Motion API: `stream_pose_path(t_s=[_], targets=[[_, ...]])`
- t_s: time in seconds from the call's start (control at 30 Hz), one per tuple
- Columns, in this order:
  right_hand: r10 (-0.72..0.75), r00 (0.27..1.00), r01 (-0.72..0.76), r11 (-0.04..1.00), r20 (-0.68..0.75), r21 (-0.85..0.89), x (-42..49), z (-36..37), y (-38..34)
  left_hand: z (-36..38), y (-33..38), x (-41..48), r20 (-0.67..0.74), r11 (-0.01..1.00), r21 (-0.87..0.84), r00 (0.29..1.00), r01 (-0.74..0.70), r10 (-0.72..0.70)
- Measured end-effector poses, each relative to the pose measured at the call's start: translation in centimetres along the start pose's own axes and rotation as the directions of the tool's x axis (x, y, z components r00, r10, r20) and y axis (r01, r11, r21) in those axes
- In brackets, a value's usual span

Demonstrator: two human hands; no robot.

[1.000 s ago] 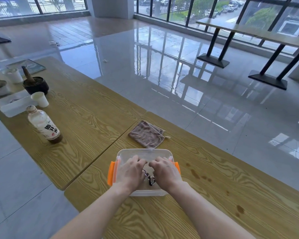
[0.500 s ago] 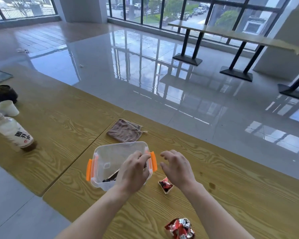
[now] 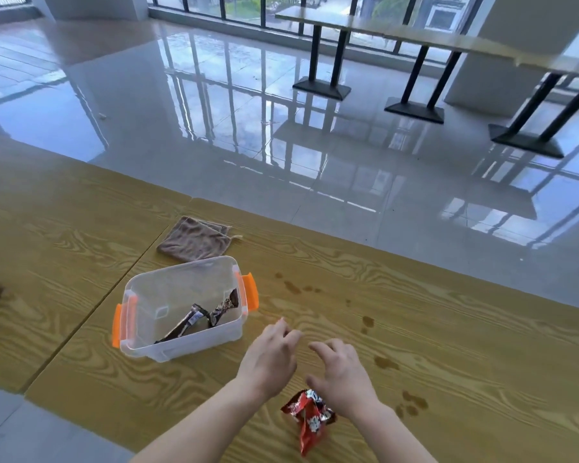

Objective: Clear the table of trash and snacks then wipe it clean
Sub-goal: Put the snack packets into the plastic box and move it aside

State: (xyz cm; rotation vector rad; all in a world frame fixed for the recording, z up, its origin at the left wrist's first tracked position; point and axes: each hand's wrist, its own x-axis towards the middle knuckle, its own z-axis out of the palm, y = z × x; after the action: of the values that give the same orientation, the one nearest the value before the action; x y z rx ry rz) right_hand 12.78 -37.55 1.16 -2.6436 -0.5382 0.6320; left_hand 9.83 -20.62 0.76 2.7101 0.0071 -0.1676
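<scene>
Both hands have left the bin (image 3: 181, 315); left hand (image 3: 268, 359) and right hand (image 3: 343, 375) hover spread and empty, red wrapper (image 3: 310, 417) right beneath the right one, so probably next.

Red wrapper (image 3: 310, 416), orange-latched clear bin (image 3: 184, 305), brown cloth (image 3: 196, 239)

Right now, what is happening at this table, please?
A person is clearing a wooden table. Both hands hover open just above it: the left hand beside a clear plastic box with orange clips, the right hand just over a crumpled red wrapper, holding nothing. The box already holds a few dark wrappers. A folded brown cloth lies behind the box, unused, and brown stains still mark the wood, so wiping has not begun.
</scene>
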Motion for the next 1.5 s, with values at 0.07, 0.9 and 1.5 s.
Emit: stream_pose_path(t_s=[0.07, 0.9, 1.5], targets=[[0.003, 1.0, -0.003, 1.0, 0.018, 0.02, -0.9, 1.2, 0.3, 0.9, -0.2, 0.7, 0.068, 0.997, 0.069, 0.997, 0.016, -0.021], [0.083, 0.992, -0.076, 0.994, -0.096, 0.078, -1.7, 2.7, 2.0, 3.5, -2.8, 3.6, 0.083, 0.973, 0.232, 0.996, -0.006, -0.014], [-0.065, 0.955, 0.082, 0.995, -0.289, 0.049, 1.9, -5.0, -2.6, -6.5, -0.4, 0.0, -0.334, 0.996, 0.058, 0.939, -0.063, 0.079]])
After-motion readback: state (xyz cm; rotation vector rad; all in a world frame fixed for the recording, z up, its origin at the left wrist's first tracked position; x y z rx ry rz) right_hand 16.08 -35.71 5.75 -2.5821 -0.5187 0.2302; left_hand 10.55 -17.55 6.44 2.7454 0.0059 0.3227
